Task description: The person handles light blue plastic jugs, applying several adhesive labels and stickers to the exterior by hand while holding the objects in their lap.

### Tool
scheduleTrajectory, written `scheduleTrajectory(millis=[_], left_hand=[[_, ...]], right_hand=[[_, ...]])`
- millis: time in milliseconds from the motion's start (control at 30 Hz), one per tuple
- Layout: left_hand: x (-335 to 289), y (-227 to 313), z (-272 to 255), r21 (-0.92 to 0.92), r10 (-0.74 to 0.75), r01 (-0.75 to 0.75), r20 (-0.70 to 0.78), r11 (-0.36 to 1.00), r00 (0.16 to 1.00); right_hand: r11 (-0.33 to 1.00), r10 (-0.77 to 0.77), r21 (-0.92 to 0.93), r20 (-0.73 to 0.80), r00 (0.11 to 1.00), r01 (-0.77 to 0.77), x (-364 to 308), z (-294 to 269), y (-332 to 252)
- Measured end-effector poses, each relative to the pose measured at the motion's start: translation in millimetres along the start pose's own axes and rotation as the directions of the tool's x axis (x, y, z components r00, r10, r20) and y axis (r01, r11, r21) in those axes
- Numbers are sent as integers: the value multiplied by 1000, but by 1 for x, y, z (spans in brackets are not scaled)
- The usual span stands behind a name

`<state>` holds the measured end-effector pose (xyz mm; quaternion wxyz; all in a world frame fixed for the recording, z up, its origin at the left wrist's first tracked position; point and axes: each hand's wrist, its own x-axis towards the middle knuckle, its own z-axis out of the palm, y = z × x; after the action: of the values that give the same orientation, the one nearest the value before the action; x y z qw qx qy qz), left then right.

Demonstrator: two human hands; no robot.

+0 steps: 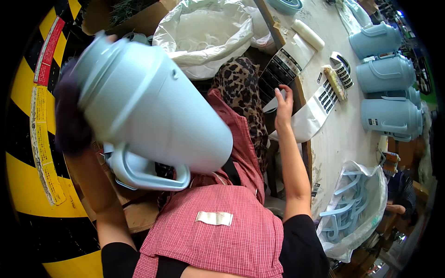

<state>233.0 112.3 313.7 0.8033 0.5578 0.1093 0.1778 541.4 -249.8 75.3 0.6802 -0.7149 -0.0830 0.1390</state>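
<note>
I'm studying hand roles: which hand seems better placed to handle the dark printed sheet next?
Probably the right hand: it is beside the dark printed sheet, while the gloved left hand is occupied holding the light-blue jug.

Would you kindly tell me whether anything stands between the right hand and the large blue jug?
Nothing visible blocks the right hand from the light blue jug; the leopard-print trouser leg and checked apron show in the gap, apparently lower down.
</note>
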Motion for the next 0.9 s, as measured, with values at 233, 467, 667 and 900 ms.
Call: scheduleTrajectory(millis=[233, 467, 667, 900], left_hand=[[104, -69, 21, 565, -307, 291, -69, 772, 949], [162, -172, -24, 751, -9, -87, 123, 655, 992], [97, -176, -11, 389, 228, -103, -292, 915, 929], [-58, -199, 25, 816, 533, -242, -93, 525, 841]], right_hand=[[986, -165, 33, -16, 986, 166, 57, -14, -89], [970, -216, -142, -134, 967, 197, 89, -22, -73], [906, -391, -263, -217, 895, 332, 80, -17, -71], [722, -558, -474, 31, 829, 504, 4, -22, -107]])
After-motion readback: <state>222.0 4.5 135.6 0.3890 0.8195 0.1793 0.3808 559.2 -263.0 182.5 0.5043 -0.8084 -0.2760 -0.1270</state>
